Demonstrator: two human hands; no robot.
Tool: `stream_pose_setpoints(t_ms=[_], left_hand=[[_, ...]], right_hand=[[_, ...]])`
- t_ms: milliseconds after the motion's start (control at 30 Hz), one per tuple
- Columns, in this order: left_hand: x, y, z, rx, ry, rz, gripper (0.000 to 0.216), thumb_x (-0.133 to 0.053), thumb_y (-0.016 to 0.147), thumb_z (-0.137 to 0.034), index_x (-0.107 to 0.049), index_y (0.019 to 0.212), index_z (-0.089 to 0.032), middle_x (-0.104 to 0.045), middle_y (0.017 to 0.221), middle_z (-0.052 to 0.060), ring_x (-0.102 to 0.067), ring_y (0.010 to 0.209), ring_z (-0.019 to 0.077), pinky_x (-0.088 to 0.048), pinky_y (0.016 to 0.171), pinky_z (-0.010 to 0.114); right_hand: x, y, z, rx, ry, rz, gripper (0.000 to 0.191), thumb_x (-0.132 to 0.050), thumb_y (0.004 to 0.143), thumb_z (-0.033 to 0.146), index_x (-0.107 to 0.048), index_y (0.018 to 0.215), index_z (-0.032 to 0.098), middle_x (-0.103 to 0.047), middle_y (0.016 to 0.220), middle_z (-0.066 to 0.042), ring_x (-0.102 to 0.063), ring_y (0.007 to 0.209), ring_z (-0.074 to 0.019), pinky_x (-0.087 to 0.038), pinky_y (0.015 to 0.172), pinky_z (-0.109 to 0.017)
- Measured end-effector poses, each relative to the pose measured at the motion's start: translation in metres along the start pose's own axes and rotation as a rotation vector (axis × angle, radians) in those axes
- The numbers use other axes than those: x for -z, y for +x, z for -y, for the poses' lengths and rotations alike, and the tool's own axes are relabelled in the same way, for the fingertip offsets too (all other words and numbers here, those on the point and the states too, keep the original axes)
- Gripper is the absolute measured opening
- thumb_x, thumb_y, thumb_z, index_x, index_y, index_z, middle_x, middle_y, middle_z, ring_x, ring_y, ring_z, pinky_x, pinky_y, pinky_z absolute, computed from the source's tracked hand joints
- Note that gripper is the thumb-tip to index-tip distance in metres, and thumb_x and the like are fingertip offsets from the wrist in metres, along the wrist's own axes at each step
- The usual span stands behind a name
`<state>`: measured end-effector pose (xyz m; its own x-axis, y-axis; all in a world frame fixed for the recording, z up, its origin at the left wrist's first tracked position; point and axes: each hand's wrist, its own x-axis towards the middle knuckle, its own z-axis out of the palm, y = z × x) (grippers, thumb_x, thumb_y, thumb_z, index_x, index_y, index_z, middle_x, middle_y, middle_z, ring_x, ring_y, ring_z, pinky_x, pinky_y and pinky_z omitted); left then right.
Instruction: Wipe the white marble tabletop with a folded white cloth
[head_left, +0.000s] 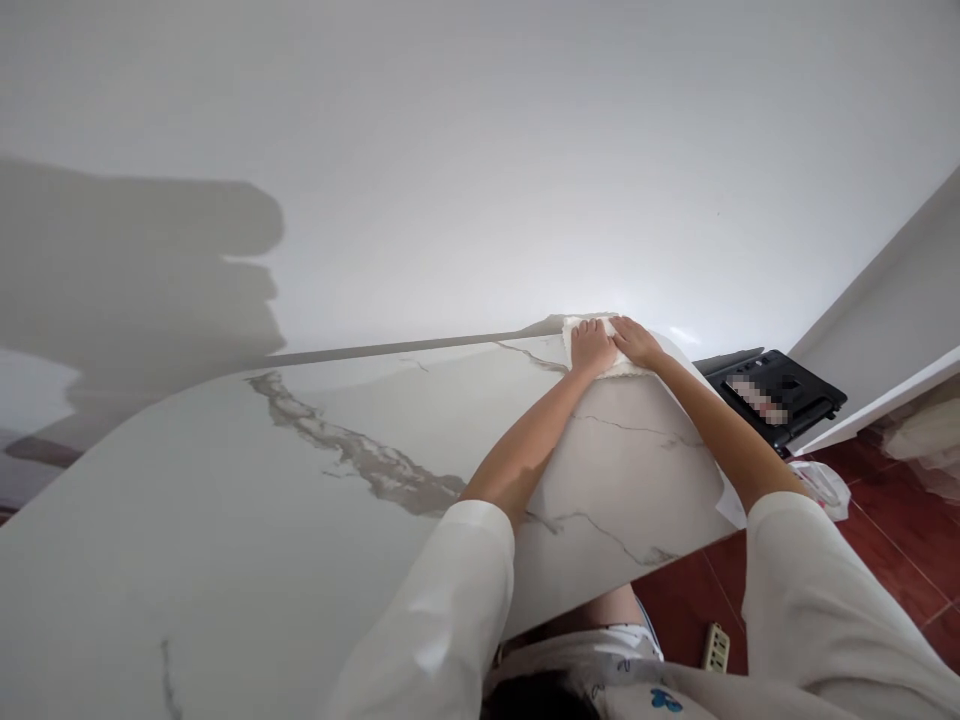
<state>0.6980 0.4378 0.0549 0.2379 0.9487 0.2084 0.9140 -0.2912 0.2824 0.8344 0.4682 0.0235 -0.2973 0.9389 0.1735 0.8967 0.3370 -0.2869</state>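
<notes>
Both my arms reach across a white marble-patterned table (300, 500) to its far right corner by the wall. My left hand (590, 348) lies flat, palm down, on a small cream cloth (621, 369) at that corner. My right hand (636, 341) presses down on the same cloth just beside it, fingers stretched forward. The two hands touch each other on the cloth. Most of the cloth is hidden under them.
A plain white wall (480, 150) rises right behind the table. A black device (776, 393) sits low to the right. On the red tiled floor (892, 560) lie a clear plastic bag (825, 485) and a power strip (716, 647). A white panel (885, 330) leans at right.
</notes>
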Motion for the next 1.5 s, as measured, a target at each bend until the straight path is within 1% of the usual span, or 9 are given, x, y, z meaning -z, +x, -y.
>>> stream_pose_setpoints(t_ms=[167, 300, 500, 633, 733, 900, 1133, 1300, 1500], left_hand=[[0.016, -0.052, -0.015, -0.022, 0.016, 0.032, 0.040, -0.034, 0.094, -0.022, -0.047, 0.130, -0.012, -0.050, 0.138, 0.015, -0.038, 0.133, 0.0280, -0.026, 0.110, 0.043], [0.030, -0.103, -0.029, -0.048, 0.000, 0.086, 0.042, -0.032, 0.093, -0.021, -0.046, 0.132, -0.011, -0.049, 0.140, 0.014, -0.035, 0.135, 0.0270, -0.025, 0.113, 0.042], [0.055, -0.184, -0.065, 0.078, -0.139, 0.229, 0.055, -0.029, 0.090, -0.021, -0.032, 0.145, -0.014, -0.030, 0.156, 0.008, -0.020, 0.146, 0.0229, -0.014, 0.120, 0.041], [0.062, -0.225, -0.096, 0.125, -0.243, 0.304, 0.061, -0.031, 0.089, -0.023, -0.026, 0.148, -0.010, -0.021, 0.159, 0.009, -0.012, 0.148, 0.0233, -0.010, 0.122, 0.040], [0.056, -0.236, -0.118, 0.111, -0.294, 0.310, 0.062, -0.031, 0.089, -0.024, -0.023, 0.149, -0.011, -0.020, 0.160, 0.009, -0.010, 0.148, 0.0226, -0.009, 0.122, 0.040], [0.038, -0.219, -0.144, 0.101, -0.331, 0.305, 0.060, -0.027, 0.091, -0.026, -0.023, 0.149, -0.009, -0.021, 0.159, 0.010, -0.009, 0.148, 0.0218, -0.008, 0.122, 0.040], [0.005, -0.155, -0.156, 0.105, -0.353, 0.226, 0.055, -0.029, 0.093, -0.028, -0.031, 0.146, -0.012, -0.028, 0.157, 0.008, -0.017, 0.147, 0.0210, -0.012, 0.122, 0.038], [-0.017, -0.103, -0.144, 0.029, -0.281, 0.120, 0.050, -0.030, 0.094, -0.026, -0.038, 0.141, -0.009, -0.038, 0.150, 0.013, -0.025, 0.143, 0.0241, -0.020, 0.119, 0.040], [-0.030, -0.044, -0.108, -0.077, -0.165, 0.060, 0.049, -0.030, 0.095, -0.024, -0.041, 0.139, -0.006, -0.041, 0.148, 0.015, -0.029, 0.139, 0.0292, -0.022, 0.116, 0.045]], right_hand=[[0.006, -0.051, 0.018, 0.054, -0.037, 0.018, 0.058, -0.023, 0.096, 0.032, -0.036, 0.145, 0.006, -0.036, 0.153, -0.014, -0.028, 0.143, -0.0269, -0.024, 0.117, -0.043], [0.009, -0.106, 0.033, 0.057, -0.008, -0.022, 0.059, -0.022, 0.098, 0.039, -0.035, 0.147, 0.009, -0.036, 0.153, -0.014, -0.027, 0.144, -0.0296, -0.025, 0.116, -0.049], [0.024, -0.195, 0.052, 0.131, 0.029, -0.024, 0.060, -0.020, 0.099, 0.045, -0.031, 0.150, 0.016, -0.035, 0.154, -0.010, -0.024, 0.144, -0.0290, -0.026, 0.116, -0.053], [0.040, -0.245, 0.049, 0.169, 0.061, 0.010, 0.063, -0.019, 0.099, 0.049, -0.030, 0.150, 0.014, -0.033, 0.155, -0.012, -0.023, 0.145, -0.0284, -0.025, 0.117, -0.052], [0.048, -0.267, 0.033, 0.168, 0.099, 0.015, 0.066, -0.020, 0.098, 0.053, -0.032, 0.150, 0.014, -0.034, 0.154, -0.012, -0.023, 0.145, -0.0275, -0.024, 0.118, -0.051], [0.051, -0.267, -0.010, 0.099, 0.135, -0.009, 0.065, -0.025, 0.096, 0.057, -0.035, 0.149, 0.021, -0.037, 0.153, -0.006, -0.027, 0.144, -0.0259, -0.024, 0.119, -0.048], [0.045, -0.217, -0.068, -0.030, 0.090, 0.006, 0.064, -0.024, 0.095, 0.055, -0.041, 0.146, 0.021, -0.040, 0.151, -0.005, -0.027, 0.144, -0.0243, -0.024, 0.120, -0.045], [0.039, -0.166, -0.086, -0.134, 0.046, 0.035, 0.058, -0.027, 0.094, 0.042, -0.040, 0.146, 0.021, -0.040, 0.151, -0.004, -0.027, 0.143, -0.0232, -0.028, 0.117, -0.045], [0.029, -0.098, -0.084, -0.172, 0.001, 0.036, 0.058, -0.027, 0.094, 0.038, -0.038, 0.147, 0.018, -0.037, 0.153, -0.005, -0.025, 0.144, -0.0225, -0.029, 0.116, -0.042]])
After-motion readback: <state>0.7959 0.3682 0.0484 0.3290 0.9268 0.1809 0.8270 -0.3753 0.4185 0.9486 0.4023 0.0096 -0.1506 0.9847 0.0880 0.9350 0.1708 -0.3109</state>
